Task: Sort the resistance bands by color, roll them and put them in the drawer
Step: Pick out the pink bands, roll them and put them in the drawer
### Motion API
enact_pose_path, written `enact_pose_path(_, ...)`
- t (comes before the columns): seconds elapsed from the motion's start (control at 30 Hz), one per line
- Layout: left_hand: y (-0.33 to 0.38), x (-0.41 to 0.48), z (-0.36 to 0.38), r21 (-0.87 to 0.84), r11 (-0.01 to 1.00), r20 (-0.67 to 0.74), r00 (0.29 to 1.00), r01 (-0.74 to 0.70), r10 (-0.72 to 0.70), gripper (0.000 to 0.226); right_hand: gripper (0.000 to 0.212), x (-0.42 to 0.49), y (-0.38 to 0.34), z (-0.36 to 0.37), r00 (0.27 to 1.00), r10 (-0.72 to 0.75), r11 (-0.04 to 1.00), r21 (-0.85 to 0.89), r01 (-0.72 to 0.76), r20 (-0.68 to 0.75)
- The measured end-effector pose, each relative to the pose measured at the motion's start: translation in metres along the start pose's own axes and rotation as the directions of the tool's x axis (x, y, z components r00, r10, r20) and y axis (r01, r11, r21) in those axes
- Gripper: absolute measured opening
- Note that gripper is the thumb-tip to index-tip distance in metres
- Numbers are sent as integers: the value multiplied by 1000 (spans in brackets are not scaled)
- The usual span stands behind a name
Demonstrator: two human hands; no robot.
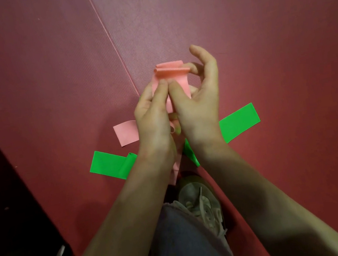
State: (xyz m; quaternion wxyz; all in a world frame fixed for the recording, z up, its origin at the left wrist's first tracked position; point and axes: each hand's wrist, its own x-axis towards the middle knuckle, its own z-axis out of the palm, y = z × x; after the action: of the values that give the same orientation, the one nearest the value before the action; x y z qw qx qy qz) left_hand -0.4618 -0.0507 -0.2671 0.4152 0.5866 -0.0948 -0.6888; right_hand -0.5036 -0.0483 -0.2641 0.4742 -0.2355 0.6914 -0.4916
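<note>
A pink resistance band (171,71) is held up between both hands, its top end rolled into a small coil. My left hand (153,117) pinches it with thumb and fingers, and my right hand (197,103) grips it too, thumb beside the left thumb, fingers curled behind the roll. The band's loose tail hangs down between my wrists. Another pink band piece (125,133) lies flat on the mat to the left. A green band (111,164) lies below it at the left, and a second green band (239,121) lies at the right, partly hidden under my arms.
Dark red floor mats (258,23) cover the ground, with a seam (111,41) running diagonally away from me. My knee in grey trousers (177,238) and a grey laced shoe (200,200) sit below the hands. A dark edge lies at the lower left. No drawer is in view.
</note>
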Motion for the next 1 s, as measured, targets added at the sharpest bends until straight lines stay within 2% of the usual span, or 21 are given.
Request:
enact_pose_path(0.23, 7, 1, 0, -51, 999, 48, 999, -15, 17, 16, 54, 3, 1, -5, 1000, 27, 998, 61, -27, -3)
enact_pose_path(0.3, 10, 6, -1, -48, 997, 37, 998, -56, 58, 19, 47, 6, 2, -9, 999, 43, 998, 53, -44, 6)
enact_pose_path(0.37, 15, 10, -3, -63, 992, 27, 993, -110, 111, 21, 30, 9, 4, -13, 995, 80, 996, 37, -82, 55)
enact_pose_path(0.43, 20, 12, -2, -84, 985, 30, 988, -151, 154, 21, 9, 14, 11, -21, 981, 110, 993, -69, -100, 161)
enact_pose_path(0.53, 26, 16, -4, -61, 978, 31, 979, -199, 201, 22, 49, 18, 26, -34, 930, 142, 935, -355, -14, 338)
enact_pose_path(0.57, 28, 18, -4, -49, 977, 30, 977, -210, 211, 22, 50, 19, 30, -39, 909, 157, 887, -459, 42, 386)
enact_pose_path(0.63, 30, 22, -7, -17, 974, 22, 974, -227, 227, 22, 30, 18, 33, -48, 877, 177, 748, -640, 176, 447)
enact_pose_path(0.7, 30, 23, -8, 4, 972, 26, 972, -235, 235, 24, 24, 18, 34, -53, 846, 171, 631, -715, 299, 504)
enact_pose_path(0.77, 31, 23, -9, 1, 968, 36, 968, -249, 249, 27, 21, 13, 34, -50, 819, 155, 622, -699, 354, 552)
enact_pose_path(0.83, 34, 24, -10, -9, 963, 47, 962, -268, 268, 27, 19, 7, 34, -44, 793, 209, 742, -621, 252, 573)
enact_pose_path(0.9, 36, 25, -12, -5, 961, 61, 959, -278, 277, 26, 18, -2, 35, -38, 738, 305, 890, -455, 3, 602)
enact_pose_path(0.93, 36, 25, -13, 2, 961, 69, 959, -277, 276, 25, 13, -7, 34, -34, 703, 336, 930, -341, -140, 627)
enact_pose_path(1.0, 37, 26, -15, 15, 961, 88, 958, -275, 273, 23, 8, -14, 33, -27, 632, 383, 917, -194, -349, 674)
